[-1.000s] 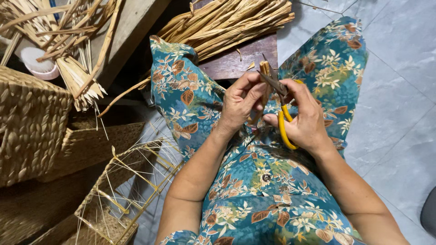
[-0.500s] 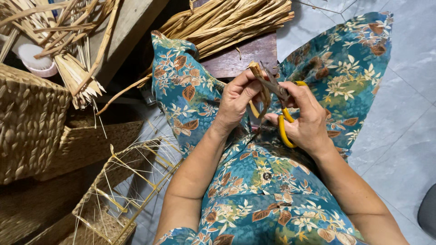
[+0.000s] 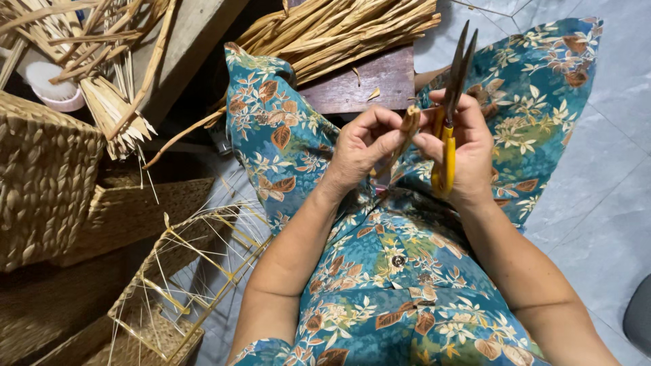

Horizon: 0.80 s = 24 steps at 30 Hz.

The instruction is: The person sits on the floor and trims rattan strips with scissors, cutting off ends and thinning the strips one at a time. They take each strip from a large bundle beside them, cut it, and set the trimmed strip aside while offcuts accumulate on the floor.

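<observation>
My left hand pinches a short tan reed strip between thumb and fingers, above my lap. My right hand grips yellow-handled scissors; their dark blades point up and away, nearly closed. Its fingertips also touch the strip's upper end. Both hands meet over my blue floral dress, between my raised knees.
A bundle of dried reeds lies on a dark wooden board ahead. Woven baskets stand at the left. A wire basket frame, partly woven, sits beside my left arm. Grey tiled floor spreads to the right.
The scissors have swung up, so the blades now point away from me instead of lying across the strip. The hands sit slightly lower in view.
</observation>
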Motion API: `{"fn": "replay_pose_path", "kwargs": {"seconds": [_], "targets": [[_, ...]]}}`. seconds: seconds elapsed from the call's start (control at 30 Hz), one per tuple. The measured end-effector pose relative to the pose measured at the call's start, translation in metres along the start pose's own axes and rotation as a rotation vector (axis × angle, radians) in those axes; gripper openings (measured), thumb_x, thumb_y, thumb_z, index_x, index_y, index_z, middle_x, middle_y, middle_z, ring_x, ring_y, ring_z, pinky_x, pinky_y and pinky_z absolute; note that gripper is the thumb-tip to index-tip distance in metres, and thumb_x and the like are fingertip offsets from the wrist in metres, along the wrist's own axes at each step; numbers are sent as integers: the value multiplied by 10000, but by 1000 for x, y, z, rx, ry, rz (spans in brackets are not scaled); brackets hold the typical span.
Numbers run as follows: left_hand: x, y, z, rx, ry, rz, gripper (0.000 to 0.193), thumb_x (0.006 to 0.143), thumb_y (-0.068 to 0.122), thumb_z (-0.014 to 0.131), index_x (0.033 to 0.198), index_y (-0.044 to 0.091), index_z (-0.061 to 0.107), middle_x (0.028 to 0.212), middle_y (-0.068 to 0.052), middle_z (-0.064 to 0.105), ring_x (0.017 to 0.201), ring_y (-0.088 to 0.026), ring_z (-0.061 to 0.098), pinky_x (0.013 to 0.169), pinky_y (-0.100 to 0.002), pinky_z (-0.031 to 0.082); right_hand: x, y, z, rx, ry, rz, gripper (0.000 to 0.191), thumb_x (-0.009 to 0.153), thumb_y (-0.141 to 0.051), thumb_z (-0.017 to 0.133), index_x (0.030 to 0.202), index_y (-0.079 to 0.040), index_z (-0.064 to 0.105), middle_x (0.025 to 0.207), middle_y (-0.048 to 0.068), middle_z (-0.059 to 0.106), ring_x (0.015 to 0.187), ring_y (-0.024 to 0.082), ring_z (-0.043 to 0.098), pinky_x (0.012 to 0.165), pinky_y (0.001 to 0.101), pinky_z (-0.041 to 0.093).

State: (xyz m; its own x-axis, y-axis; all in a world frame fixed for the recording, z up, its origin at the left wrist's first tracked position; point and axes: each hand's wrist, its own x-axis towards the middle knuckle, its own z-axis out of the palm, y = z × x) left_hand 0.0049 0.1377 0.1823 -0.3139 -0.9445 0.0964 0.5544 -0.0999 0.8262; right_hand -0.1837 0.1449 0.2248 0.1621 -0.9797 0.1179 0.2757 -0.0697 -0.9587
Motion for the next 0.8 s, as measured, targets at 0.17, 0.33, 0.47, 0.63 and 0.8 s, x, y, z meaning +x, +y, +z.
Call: {"fn": "replay_pose_path", "kwargs": {"seconds": [0.17, 0.33, 0.47, 0.63, 0.8], "targets": [[0, 1, 0, 53, 26, -54, 173, 1014, 159, 709, 1136, 53, 648, 973, 7, 687, 842, -50, 615, 754, -219, 524, 11, 2, -2, 165, 47, 148, 455, 958, 23, 735, 1363, -62, 547, 1019, 63, 673, 800, 117, 621, 668, 253, 503], [1, 2, 3, 6, 23, -43, 217, 1026, 190, 709, 1179, 56, 634, 975, -8, 684, 809, -65, 615, 750, -224, 524, 14, 3, -6, 197, 47, 226, 447, 945, -14, 718, 1353, -77, 546, 967, 54, 668, 734, 114, 618, 598, 251, 506], [1, 2, 6, 3, 26, -27, 270, 1018, 205, 658, 1240, 57, 614, 1162, -7, 719, 893, -58, 636, 766, -216, 525, 13, 10, -8, 208, 22, 227, 447, 953, -21, 725, 1360, -77, 549, 971, 51, 669, 736, 117, 617, 598, 252, 498], [2, -5, 8, -10, 11, 3, 283, 1060, 109, 690, 1325, 17, 652, 1079, -29, 700, 854, -67, 601, 779, -230, 516, 13, 17, -11, 229, 42, 231, 467, 943, -32, 733, 1369, -71, 546, 996, 44, 684, 786, 107, 623, 660, 242, 509], [3, -13, 4, 11, 44, 95, 237, 1025, 85, 719, 1251, 46, 655, 1161, -28, 718, 1020, -96, 681, 916, -259, 572, 11, 24, -13, 114, 29, 100, 492, 978, -51, 768, 1412, -64, 536, 1127, 55, 676, 980, 104, 632, 867, 240, 529]]}}
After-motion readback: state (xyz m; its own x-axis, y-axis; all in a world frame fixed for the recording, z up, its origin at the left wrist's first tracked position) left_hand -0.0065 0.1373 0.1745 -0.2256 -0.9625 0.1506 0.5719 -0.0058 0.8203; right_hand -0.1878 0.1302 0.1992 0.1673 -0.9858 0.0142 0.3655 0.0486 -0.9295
